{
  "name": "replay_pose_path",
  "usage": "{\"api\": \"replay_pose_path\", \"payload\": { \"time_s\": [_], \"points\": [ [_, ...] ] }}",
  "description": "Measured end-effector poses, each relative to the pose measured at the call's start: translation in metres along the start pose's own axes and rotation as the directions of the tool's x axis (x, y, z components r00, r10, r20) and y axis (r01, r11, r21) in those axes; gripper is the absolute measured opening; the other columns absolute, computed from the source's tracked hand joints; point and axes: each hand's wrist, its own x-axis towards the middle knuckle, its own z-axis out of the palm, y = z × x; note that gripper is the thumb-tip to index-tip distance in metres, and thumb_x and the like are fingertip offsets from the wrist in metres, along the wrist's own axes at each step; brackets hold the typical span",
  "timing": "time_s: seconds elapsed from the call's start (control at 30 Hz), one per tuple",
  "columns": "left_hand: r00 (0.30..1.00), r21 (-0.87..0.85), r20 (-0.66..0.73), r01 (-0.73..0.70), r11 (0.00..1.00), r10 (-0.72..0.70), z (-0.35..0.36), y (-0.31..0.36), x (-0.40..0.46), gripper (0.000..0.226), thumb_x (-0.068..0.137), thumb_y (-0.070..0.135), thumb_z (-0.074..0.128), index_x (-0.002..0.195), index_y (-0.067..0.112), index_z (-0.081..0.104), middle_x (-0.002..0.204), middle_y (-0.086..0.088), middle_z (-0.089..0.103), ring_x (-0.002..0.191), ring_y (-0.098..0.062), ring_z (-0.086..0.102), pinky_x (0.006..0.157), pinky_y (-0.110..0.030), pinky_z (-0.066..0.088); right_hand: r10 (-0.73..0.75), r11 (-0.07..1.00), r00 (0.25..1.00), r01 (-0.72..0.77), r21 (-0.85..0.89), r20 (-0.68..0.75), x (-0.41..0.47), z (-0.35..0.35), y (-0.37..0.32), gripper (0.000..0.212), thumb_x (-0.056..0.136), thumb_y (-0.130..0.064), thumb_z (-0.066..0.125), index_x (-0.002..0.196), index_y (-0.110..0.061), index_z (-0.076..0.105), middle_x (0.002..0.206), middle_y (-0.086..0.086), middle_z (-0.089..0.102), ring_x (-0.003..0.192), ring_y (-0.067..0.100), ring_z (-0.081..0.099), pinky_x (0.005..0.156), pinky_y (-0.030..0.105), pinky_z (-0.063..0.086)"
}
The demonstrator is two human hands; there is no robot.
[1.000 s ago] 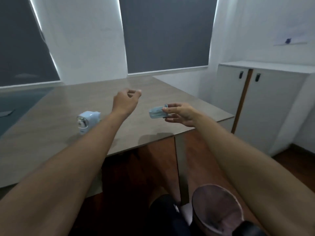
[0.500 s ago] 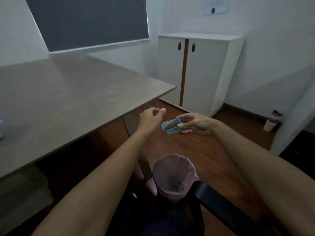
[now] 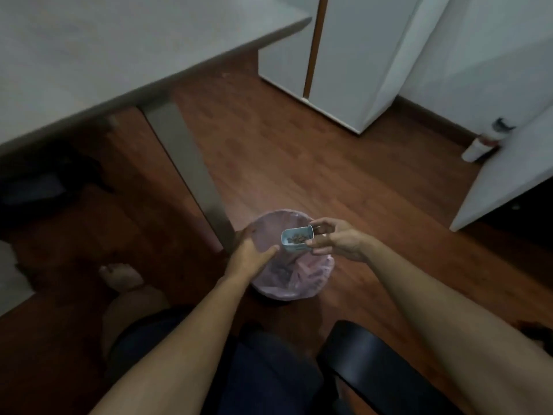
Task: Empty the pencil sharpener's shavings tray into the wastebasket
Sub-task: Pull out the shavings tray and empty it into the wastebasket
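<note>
Nearest me are my knees in dark trousers and the black armrest (image 3: 368,357) of my chair, on the near right of the wastebasket (image 3: 287,283). The wastebasket stands on the wooden floor (image 3: 329,175), lined with a pinkish bag, with some crumpled scraps lying inside it.

My left hand (image 3: 250,259) rests on the wastebasket's near-left rim, fingers spread loosely over the bag's edge, gripping nothing that I can make out.

My right hand (image 3: 338,241) is over the wastebasket's right side, its grip closed on the shavings tray (image 3: 296,240), thumb at the near side and fingers on the far end. The small pale-blue tray hangs above the wastebasket's opening, mouth up and roughly level, with brown shavings (image 3: 296,238) still in it.

My bare foot (image 3: 121,275) is on the floor to the left of the wastebasket. Just behind the wastebasket rises the grey leg (image 3: 185,163) of the counter (image 3: 119,49). Farther back and to the right stands a white cabinet (image 3: 344,55).
</note>
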Motion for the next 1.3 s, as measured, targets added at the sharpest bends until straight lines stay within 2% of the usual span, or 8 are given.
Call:
{"api": "replay_pose_path", "payload": {
  "time_s": [0.13, 0.23, 0.33, 0.47, 0.6, 0.77, 0.9, 1.3],
  "points": [
    [0.972, -0.024, 0.182, 0.158, 0.987, -0.151, 0.022, -0.034, 0.009, 0.095, 0.081, 0.035, 0.074, 0.153, 0.008, 0.017, 0.159, -0.016, 0.023, 0.146, -0.029, 0.024, 0.111, -0.029, 0.024, 0.04, 0.993, 0.995, -0.049, -0.108, -0.086, 0.035, 0.006, 0.033, 0.061, 0.072, 0.011, 0.077, 0.128, 0.0, 0.054, 0.105, 0.001, 0.063, 0.096, 0.024, 0.067, 0.079, 0.042, 0.061],
    [0.971, -0.073, 0.136, 0.209, 0.975, -0.198, 0.039, -0.069, 0.02, 0.144, 0.058, 0.037, 0.09, 0.153, 0.021, -0.017, 0.164, -0.009, -0.007, 0.152, -0.026, 0.002, 0.117, -0.032, 0.014, 0.021, 0.964, 0.986, -0.064, -0.257, -0.165, 0.059, 0.012, 0.052, 0.061, 0.07, 0.006, 0.082, 0.124, -0.003, 0.055, 0.104, 0.001, 0.061, 0.096, 0.025, 0.066, 0.076, 0.042, 0.061],
    [0.97, -0.142, 0.146, 0.213, 0.967, -0.192, 0.05, -0.084, 0.029, 0.159, 0.046, 0.033, 0.095, 0.15, 0.029, -0.024, 0.164, -0.006, -0.004, 0.151, -0.023, 0.008, 0.111, -0.03, 0.02, -0.037, 0.886, 0.986, -0.043, -0.461, -0.163, 0.085, 0.018, 0.065, 0.056, 0.068, -0.011, 0.087, 0.118, -0.004, 0.062, 0.109, 0.006, 0.069, 0.089, 0.026, 0.072, 0.064, 0.031, 0.06],
    [0.965, -0.125, 0.21, 0.184, 0.975, -0.155, 0.061, -0.098, 0.038, 0.163, 0.045, 0.027, 0.097, 0.148, 0.03, -0.029, 0.163, -0.003, -0.013, 0.15, -0.021, 0.003, 0.112, -0.033, 0.025, -0.033, 0.736, 0.987, -0.082, -0.672, -0.157, 0.122, 0.033, 0.075, 0.051, 0.071, -0.031, 0.082, 0.113, -0.005, 0.069, 0.105, 0.009, 0.075, 0.087, 0.026, 0.073, 0.078, 0.041, 0.06],
    [0.959, -0.112, 0.223, 0.201, 0.973, -0.172, 0.076, -0.11, 0.045, 0.17, 0.037, 0.025, 0.098, 0.144, 0.04, -0.033, 0.163, -0.004, -0.011, 0.15, -0.025, 0.011, 0.108, -0.036, 0.036, -0.018, 0.603, 0.977, -0.157, -0.782, -0.21, 0.147, 0.05, 0.084, 0.056, 0.072, -0.044, 0.077, 0.109, -0.004, 0.069, 0.103, 0.01, 0.072, 0.097, 0.028, 0.067, 0.077, 0.034, 0.052],
    [0.968, -0.064, 0.184, 0.185, 0.981, -0.171, 0.086, -0.12, 0.048, 0.165, 0.047, 0.023, 0.096, 0.141, 0.033, -0.039, 0.163, -0.006, -0.009, 0.149, -0.029, 0.013, 0.113, -0.042, 0.034, 0.049, 0.557, 0.965, -0.242, -0.794, -0.259, 0.175, 0.057, 0.102, 0.073, 0.063, -0.062, 0.077, 0.11, -0.006, 0.07, 0.105, 0.01, 0.075, 0.096, 0.027, 0.069, 0.088, 0.038, 0.055],
    [0.963, -0.073, 0.187, 0.208, 0.975, -0.192, 0.09, -0.119, 0.048, 0.16, 0.053, 0.019, 0.094, 0.141, 0.033, -0.039, 0.163, -0.006, -0.012, 0.15, -0.028, 0.01, 0.115, -0.046, 0.032, 0.053, 0.598, 0.943, -0.293, -0.746, -0.328, 0.181, 0.059, 0.103, 0.065, 0.067, -0.062, 0.075, 0.096, -0.004, 0.07, 0.088, 0.012, 0.075, 0.077, 0.024, 0.07, 0.075, 0.036, 0.059],
    [0.953, -0.039, 0.189, 0.247, 0.968, -0.235, 0.087, -0.115, 0.047, 0.161, 0.05, 0.02, 0.095, 0.143, 0.035, -0.036, 0.164, -0.004, -0.013, 0.151, -0.028, 0.01, 0.115, -0.046, 0.031, 0.053, 0.679, 0.937, -0.288, -0.675, -0.346, 0.181, 0.058, 0.095, 0.075, 0.07, -0.067, 0.07, 0.095, 0.004, 0.072, 0.092, 0.018, 0.076, 0.085, 0.03, 0.072, 0.072, 0.035, 0.056]
  ]
}}
